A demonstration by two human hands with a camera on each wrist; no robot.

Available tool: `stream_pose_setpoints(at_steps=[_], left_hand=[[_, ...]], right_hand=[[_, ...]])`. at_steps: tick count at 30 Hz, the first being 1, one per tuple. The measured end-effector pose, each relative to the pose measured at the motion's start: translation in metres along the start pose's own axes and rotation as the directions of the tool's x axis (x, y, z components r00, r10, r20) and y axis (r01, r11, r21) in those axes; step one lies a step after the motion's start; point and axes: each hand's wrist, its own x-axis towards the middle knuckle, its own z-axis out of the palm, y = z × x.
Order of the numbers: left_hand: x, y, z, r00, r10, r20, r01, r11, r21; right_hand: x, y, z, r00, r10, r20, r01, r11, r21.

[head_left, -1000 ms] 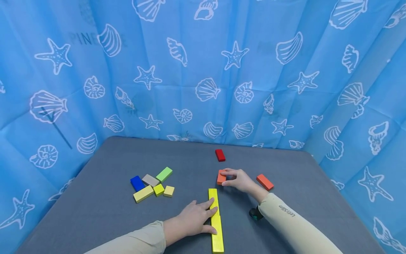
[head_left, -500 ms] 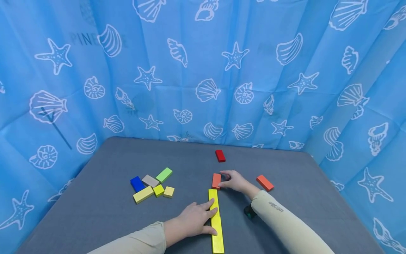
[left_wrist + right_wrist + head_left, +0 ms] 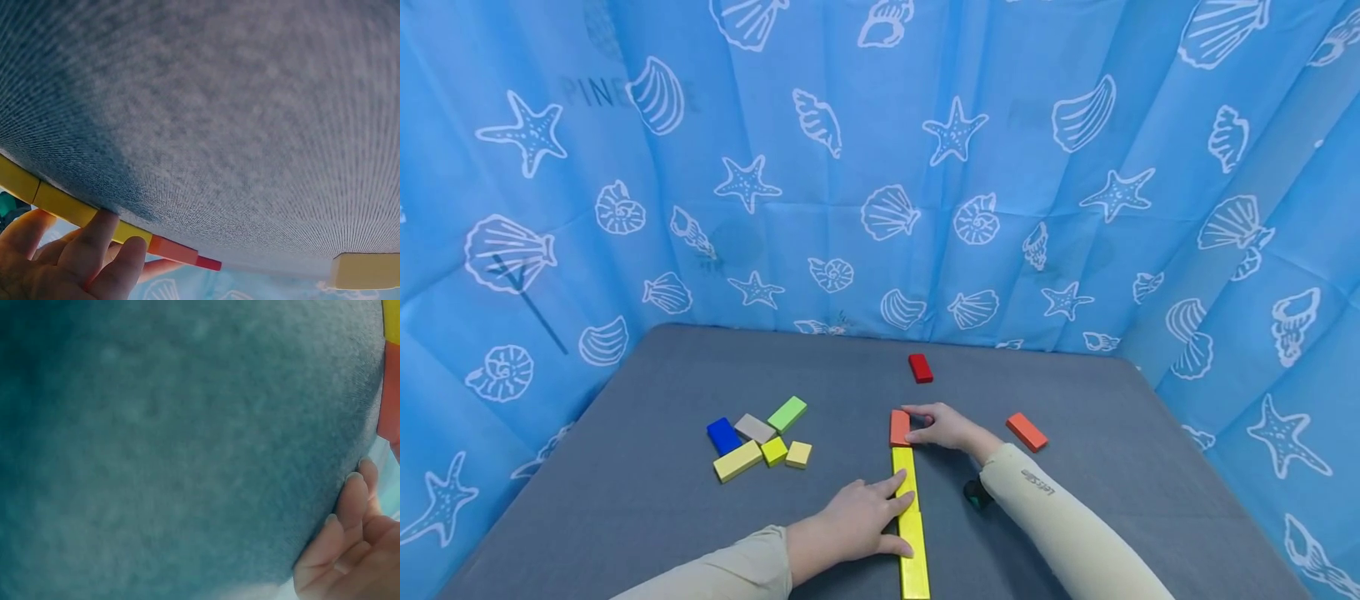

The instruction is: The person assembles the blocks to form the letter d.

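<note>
Two long yellow blocks, a far one [image 3: 901, 458] and a near one [image 3: 915, 573], lie end to end on the grey table. My left hand [image 3: 859, 518] rests across them from the left, fingers spread and fairly straight. An orange block [image 3: 899, 427] sits at the far end of the yellow row, in line with it and seemingly touching. My right hand [image 3: 947, 427] pinches this orange block between thumb and forefinger from its right side. In the right wrist view the other fingers [image 3: 353, 499] of that hand are loosely bent near the cloth, and the orange block [image 3: 390, 394] meets yellow.
A red block [image 3: 921, 368] lies farther back, and a second orange block [image 3: 1026, 431] to the right. At left is a loose group with blue [image 3: 725, 435], green [image 3: 787, 413], greyish [image 3: 755, 427] and several yellowish blocks [image 3: 739, 461]. A blue shell-print curtain [image 3: 880, 167] surrounds the table [image 3: 625, 500].
My right hand has carried the orange block left and slightly nearer, up to the far end of the yellow row. My left hand has stayed on the yellow blocks.
</note>
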Motion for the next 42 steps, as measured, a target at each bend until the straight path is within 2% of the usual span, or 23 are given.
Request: stream_pose_setpoints(at_steps=[7,15,25,29,33,38,42], left_hand=[[0.000,0.000,0.000,1.000,0.011,-0.004,-0.011,1.000,-0.007],[-0.001,0.000,0.000,1.000,0.006,-0.001,-0.006,1.000,0.008],[-0.001,0.000,0.000,1.000,0.012,-0.005,-0.012,1.000,0.005],[-0.002,-0.001,0.000,1.000,0.013,-0.006,-0.013,1.000,0.005],[-0.002,0.000,-0.002,1.000,0.005,0.001,-0.005,1.000,0.005],[-0.002,0.002,-0.002,1.000,-0.001,0.009,0.001,1.000,0.014],[-0.002,0.001,-0.001,1.000,0.004,0.004,-0.004,1.000,0.021]], right_hand=[[-0.001,0.000,-0.002,0.999,0.032,0.024,-0.033,0.999,0.030],[-0.001,-0.001,-0.001,0.999,0.035,0.034,-0.036,0.999,0.031],[-0.003,-0.005,-0.004,0.994,0.086,0.069,-0.088,0.995,0.040],[-0.005,-0.002,-0.006,0.997,0.047,0.063,-0.051,0.996,0.069],[-0.017,0.008,-0.015,0.998,-0.062,0.032,0.059,0.994,0.094],[-0.038,0.029,-0.045,0.977,-0.209,-0.039,0.210,0.977,0.023],[-0.053,0.051,-0.073,0.967,-0.241,-0.077,0.237,0.970,-0.059]])
